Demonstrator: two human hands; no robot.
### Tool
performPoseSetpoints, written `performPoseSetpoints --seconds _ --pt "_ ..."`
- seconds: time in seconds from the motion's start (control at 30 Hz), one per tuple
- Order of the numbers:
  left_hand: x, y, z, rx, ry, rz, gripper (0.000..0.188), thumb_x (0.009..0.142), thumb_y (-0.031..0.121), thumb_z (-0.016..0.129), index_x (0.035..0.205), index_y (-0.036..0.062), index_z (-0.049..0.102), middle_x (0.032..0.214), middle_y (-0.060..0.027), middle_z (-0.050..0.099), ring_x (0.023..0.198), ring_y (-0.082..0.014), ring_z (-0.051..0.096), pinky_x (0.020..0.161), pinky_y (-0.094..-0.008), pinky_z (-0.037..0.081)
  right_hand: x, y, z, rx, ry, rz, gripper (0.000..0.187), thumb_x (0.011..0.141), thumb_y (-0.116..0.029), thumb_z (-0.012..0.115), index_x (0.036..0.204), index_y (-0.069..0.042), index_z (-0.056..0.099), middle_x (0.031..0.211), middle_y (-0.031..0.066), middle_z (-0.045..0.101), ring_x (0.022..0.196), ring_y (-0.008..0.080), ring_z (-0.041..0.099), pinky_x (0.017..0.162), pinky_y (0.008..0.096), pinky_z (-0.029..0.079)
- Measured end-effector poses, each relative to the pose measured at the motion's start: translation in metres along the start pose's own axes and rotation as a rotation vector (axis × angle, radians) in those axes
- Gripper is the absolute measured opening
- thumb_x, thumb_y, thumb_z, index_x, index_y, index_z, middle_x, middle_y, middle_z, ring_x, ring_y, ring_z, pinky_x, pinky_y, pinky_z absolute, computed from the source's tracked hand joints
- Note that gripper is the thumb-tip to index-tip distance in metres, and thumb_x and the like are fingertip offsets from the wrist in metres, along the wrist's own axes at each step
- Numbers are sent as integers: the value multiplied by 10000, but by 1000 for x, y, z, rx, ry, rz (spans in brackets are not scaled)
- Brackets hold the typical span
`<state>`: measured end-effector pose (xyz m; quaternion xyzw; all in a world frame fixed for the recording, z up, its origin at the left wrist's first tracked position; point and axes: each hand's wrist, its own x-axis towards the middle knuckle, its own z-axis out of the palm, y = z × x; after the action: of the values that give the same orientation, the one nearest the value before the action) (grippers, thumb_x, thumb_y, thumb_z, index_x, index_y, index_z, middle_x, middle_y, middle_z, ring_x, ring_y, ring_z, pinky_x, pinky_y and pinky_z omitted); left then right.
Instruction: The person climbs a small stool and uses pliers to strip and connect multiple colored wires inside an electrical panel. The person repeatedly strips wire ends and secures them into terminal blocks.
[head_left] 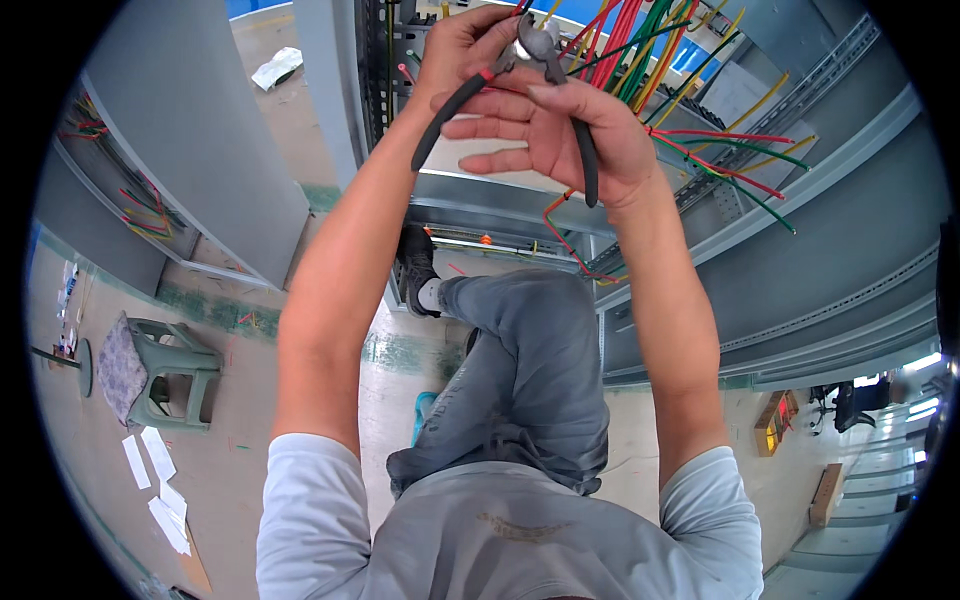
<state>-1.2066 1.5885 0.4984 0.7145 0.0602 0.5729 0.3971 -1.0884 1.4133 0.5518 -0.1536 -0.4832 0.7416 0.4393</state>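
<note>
My right hand (575,135) holds a pair of cable cutters (462,110), palm turned up and fingers stretched to the left. The dark handles are spread wide; one crosses the palm, the other lies by the fingertips. The rounded metal jaws are at the top, close beside my left hand (462,50). My left hand is closed, its fingertips pinching a thin wire at the top edge of the view; the wire is mostly hidden. Just right of the jaws hangs a thick bundle of red, green and yellow wires (640,45).
Cut wire ends (745,150) stick out on the right inside the grey metal cabinet frame (830,235). A grey panel (200,120) stands on the left. On the floor are a green stool (180,375), white papers (160,470) and a wooden box (772,425).
</note>
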Motion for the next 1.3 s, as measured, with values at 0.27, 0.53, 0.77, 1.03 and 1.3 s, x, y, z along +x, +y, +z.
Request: performPoseSetpoints --seconds 0.27,0.53,0.77,1.03,1.3 --pt "2 3 -7 -158 -72 -20 306 1014 184 629 1235 -21 676 1068 -81 737 902 -133 691 785 -262 581 13 0 2 -18 15 -20 367 1043 -172 420 1319 46 524 1386 317 553 1309 470 543 1088 598 460" --pt "-3 9 -20 -407 -189 -77 469 977 307 626 1270 -59 620 1117 -126 722 998 -201 714 901 -310 591 29 -4 -2 40 63 -57 376 1051 -205 433 1302 58 533 1337 333 583 1286 460 567 1079 620 465" --pt "-4 9 -15 -390 -146 -83 435 966 260 670 1260 -58 628 1104 -123 720 995 -191 714 906 -306 593 30 -5 -9 28 142 -59 364 1049 -222 445 1259 42 583 1237 298 655 1197 429 635 1066 587 483" --pt "-4 17 -13 -496 -156 -207 304 1000 116 600 1256 -43 638 1077 -74 719 929 -152 713 810 -257 608 33 8 -3 88 231 -133 363 1033 -262 470 1203 22 620 1184 237 691 1169 387 648 1034 561 491" --pt "-4 22 -2 -376 -21 -278 294 1009 94 581 1270 -2 677 976 -39 725 844 -112 675 753 -229 570 45 23 -10 59 42 -238 307 1057 -312 484 1057 -38 623 966 144 672 932 319 662 857 514 533"
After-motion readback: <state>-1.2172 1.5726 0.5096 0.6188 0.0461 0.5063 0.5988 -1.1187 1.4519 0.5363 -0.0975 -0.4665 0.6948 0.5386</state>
